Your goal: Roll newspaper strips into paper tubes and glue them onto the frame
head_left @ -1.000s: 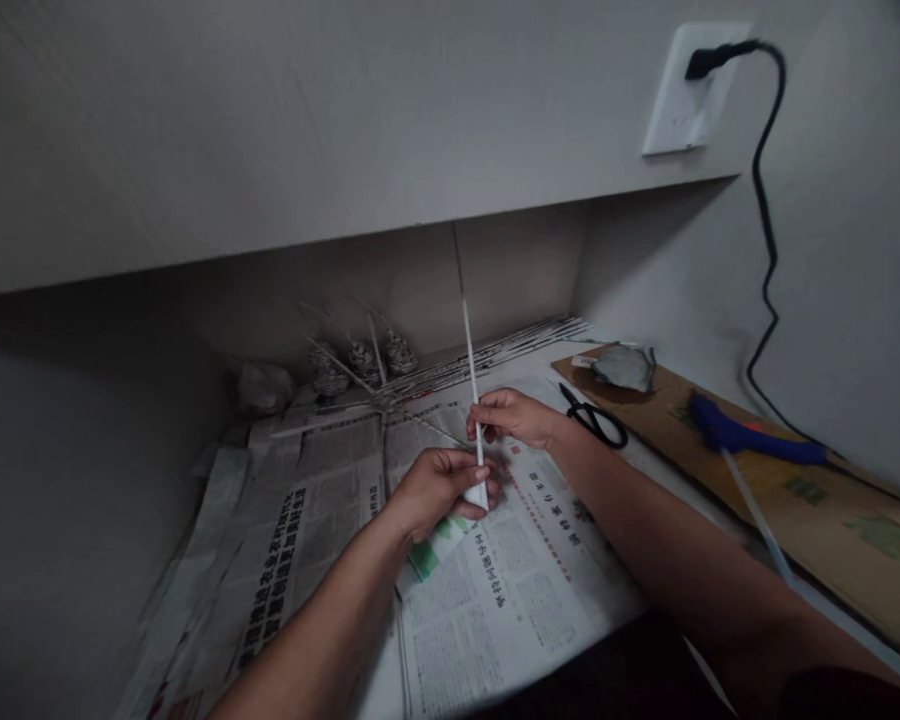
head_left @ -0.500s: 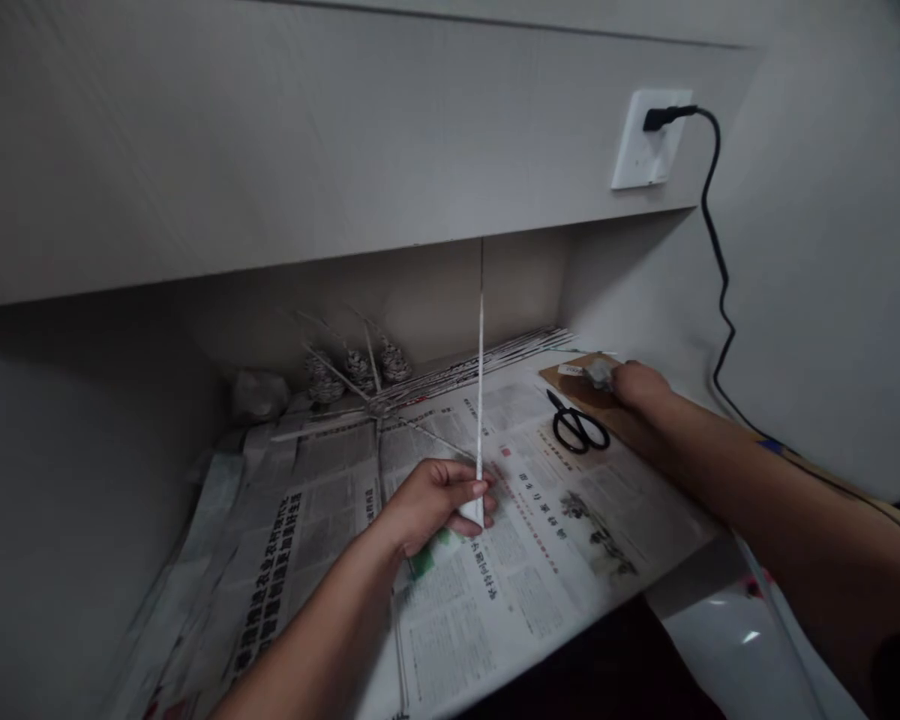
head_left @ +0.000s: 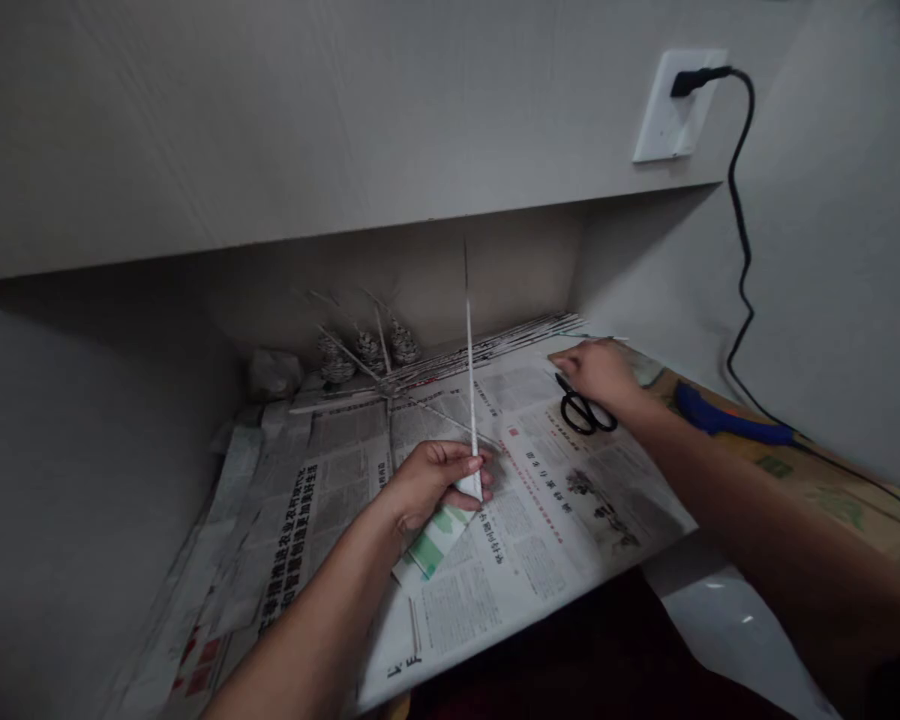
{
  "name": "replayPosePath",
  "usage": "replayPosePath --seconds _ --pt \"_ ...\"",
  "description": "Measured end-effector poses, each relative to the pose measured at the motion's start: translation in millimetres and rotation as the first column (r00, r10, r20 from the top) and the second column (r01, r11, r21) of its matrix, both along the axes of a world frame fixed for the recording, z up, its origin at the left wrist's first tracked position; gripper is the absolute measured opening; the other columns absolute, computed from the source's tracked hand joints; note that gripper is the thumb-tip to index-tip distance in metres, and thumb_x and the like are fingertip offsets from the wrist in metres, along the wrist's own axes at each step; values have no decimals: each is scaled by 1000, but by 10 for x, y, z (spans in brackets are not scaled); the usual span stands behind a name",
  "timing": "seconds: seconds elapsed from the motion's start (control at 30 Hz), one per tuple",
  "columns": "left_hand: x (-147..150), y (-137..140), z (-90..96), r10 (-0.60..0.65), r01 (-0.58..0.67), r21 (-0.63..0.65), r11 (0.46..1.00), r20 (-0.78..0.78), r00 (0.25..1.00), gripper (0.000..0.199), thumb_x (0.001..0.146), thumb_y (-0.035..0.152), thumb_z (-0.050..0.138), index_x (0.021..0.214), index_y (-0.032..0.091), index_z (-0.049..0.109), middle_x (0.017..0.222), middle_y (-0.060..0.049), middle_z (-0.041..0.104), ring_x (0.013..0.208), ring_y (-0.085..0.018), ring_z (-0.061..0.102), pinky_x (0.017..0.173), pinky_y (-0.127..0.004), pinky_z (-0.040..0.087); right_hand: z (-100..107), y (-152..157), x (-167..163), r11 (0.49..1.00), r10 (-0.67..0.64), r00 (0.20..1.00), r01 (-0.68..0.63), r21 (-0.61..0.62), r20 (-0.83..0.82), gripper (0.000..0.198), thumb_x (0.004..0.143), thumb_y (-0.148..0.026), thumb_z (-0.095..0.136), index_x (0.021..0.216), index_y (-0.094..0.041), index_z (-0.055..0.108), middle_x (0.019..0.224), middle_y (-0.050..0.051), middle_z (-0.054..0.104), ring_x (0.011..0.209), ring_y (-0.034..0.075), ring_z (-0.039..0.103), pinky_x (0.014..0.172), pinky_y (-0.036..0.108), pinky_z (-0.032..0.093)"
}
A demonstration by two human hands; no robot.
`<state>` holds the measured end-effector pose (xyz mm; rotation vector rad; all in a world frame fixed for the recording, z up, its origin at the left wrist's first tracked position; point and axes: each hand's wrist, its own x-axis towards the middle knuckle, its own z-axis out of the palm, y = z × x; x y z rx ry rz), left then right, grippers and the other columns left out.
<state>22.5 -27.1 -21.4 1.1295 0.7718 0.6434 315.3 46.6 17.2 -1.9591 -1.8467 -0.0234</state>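
A left hand (head_left: 436, 482) pinches the wide near end of a rolled-paper stick (head_left: 472, 385), its slim tip pointing away above newspaper (head_left: 521, 540). Beyond, the right hand (head_left: 598, 372), its grip impossible to tell, is just beside black scissors (head_left: 586, 412), near bundled paper sticks (head_left: 514, 342).

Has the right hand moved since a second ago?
Yes: judged against the wall socket, the right hand moved rightward, away from the paper stick, to near the scissors.

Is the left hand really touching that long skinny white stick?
Touching: the head view shows the left hand gripping the white stick near its lower end, thumb pressed against it.
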Motion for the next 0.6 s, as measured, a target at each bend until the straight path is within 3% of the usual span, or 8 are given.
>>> replayPosePath --seconds 0.03,0.07,0.13,0.23,0.3,0.37,0.5,0.6 --pt "-9 4 -8 11 -11 3 1000 4 1000 39 71 37 72 100 11 67 79 -8 66 67 -17 66 56 -26 55 -13 -19 -223 995 79 994 -83 -60 -71 30 87 -39 51 85 -16 71 90 12 68 80 20 59 65 26 39" --pt "-19 7 -11 22 -22 2 1000 8 1000 40 71 37 72 100 11 67 79 -8 66 67 -17 66 56 -26 55 -31 -45 -446 957 162 925 -232 -175 -345 38 90 -43 45 85 -16 72 85 11 68 73 18 59 59 25 39" --pt "-40 10 -4 47 -46 -12 999 9 999 39 71 37 72 100 12 66 80 -9 67 67 -17 66 57 -26 55 -76 -118 -844 788 165 603 -556 -262 -781 58 90 -58 33 93 -15 71 85 11 68 65 15 58 49 23 37" --pt "-68 22 12 82 -82 -42 996 6 997 37 67 36 75 94 12 66 80 -9 68 66 -17 67 57 -28 55 -156 -229 -1205 610 62 222 -780 -139 -973 61 83 -65 41 97 -13 70 75 7 64 56 11 52 45 21 36" --pt "-78 34 11 88 -88 -41 995 4 996 37 66 37 76 92 11 66 80 -9 68 66 -18 67 59 -29 56 -226 -260 -1276 572 35 69 -819 -36 -997 50 80 -57 56 99 -13 69 69 3 61 54 9 50 47 21 38" --pt "-77 42 -2 73 -74 -25 997 -9 997 39 67 38 75 95 11 66 80 -9 68 66 -17 67 59 -30 56 -309 -249 -1264 586 37 9 -810 14 -999 41 76 -48 65 98 -13 69 64 1 58 53 8 49 49 20 38" --pt "-50 34 -30 61 -62 -9 998 -89 994 41 67 37 74 98 11 67 79 -9 68 65 -16 66 55 -26 54 -461 -186 -1194 694 93 62 -720 20 -994 35 72 -45 70 83 -12 70 56 -2 53 50 6 45 43 18 31" --pt "-34 21 -36 73 -73 8 997 -133 988 43 66 38 75 98 10 67 79 -10 68 67 -16 66 55 -25 53 -499 -173 -1180 736 109 74 -676 30 -991 33 69 -45 72 75 -13 69 53 -3 50 47 5 41 40 18 26"
